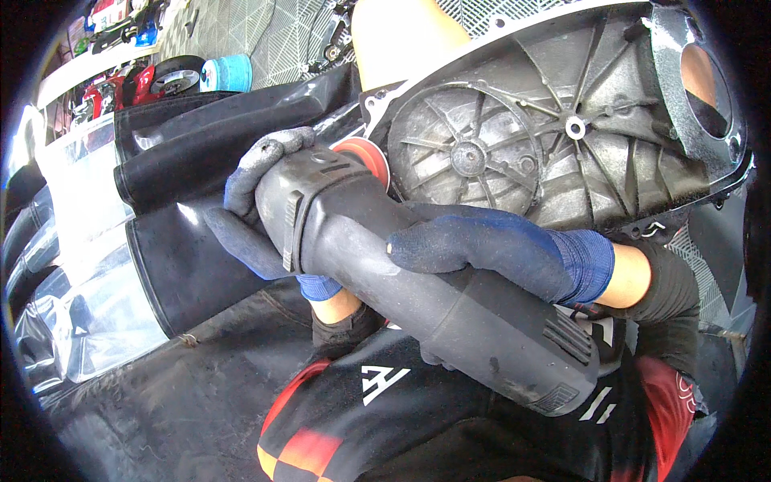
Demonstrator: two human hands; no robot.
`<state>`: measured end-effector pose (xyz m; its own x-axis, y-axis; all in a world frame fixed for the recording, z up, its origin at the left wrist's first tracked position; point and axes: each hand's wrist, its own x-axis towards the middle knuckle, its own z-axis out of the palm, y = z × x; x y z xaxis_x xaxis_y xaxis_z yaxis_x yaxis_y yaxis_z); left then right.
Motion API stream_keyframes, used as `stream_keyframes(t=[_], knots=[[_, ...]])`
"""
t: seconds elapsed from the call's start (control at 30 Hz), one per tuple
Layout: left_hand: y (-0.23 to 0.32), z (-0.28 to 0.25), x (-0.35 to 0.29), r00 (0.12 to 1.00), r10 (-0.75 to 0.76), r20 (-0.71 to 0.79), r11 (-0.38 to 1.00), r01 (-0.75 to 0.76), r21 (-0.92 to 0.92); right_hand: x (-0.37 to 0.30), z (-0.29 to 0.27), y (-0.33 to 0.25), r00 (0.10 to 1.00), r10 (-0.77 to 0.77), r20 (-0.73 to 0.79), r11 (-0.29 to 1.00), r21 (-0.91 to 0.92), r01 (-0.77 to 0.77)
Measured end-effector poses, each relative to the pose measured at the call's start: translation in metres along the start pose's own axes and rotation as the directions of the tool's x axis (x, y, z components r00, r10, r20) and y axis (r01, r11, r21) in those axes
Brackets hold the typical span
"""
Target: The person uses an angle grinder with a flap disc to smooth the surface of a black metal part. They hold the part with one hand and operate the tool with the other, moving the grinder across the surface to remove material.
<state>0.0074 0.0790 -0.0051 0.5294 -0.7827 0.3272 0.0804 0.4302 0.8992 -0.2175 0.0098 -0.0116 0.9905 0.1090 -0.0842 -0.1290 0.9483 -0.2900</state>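
Note:
A black angle grinder lies slantwise across the front of my body, its head toward the upper left. My left hand, in a grey and blue glove, is wrapped around the grinder's head. The gloved right hand grips the tool's body from the right side, thumb along the top. An orange-red disc shows edge-on at the grinder head, close to the rim of a large metal engine cover. Whether disc and cover touch I cannot tell. The cover's ribbed inner side faces up, dark with grime in places.
Black padded sheeting and clear plastic spread to the left. A bare leg shows behind the cover. Beyond are a blue tub, a red motorcycle-like object and patterned flooring.

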Motion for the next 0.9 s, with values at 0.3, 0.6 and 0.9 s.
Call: stream_keyframes(t=[0.3,0.6,0.9], knots=[[-0.004,0.003,0.003,1.0,-0.004,-0.028,1.0,0.004,-0.026,0.0,0.0,-0.004,1.0,0.017,-0.021,1.0,-0.002,-0.017],[-0.005,0.002,0.006,1.0,-0.005,-0.003,0.999,0.005,-0.052,0.001,-0.001,-0.006,0.999,0.022,-0.034,1.0,0.022,-0.021],[0.005,-0.004,0.0,0.997,-0.052,-0.052,0.998,0.05,-0.048,0.004,-0.001,-0.004,0.999,0.016,-0.037,1.0,0.009,-0.016]])
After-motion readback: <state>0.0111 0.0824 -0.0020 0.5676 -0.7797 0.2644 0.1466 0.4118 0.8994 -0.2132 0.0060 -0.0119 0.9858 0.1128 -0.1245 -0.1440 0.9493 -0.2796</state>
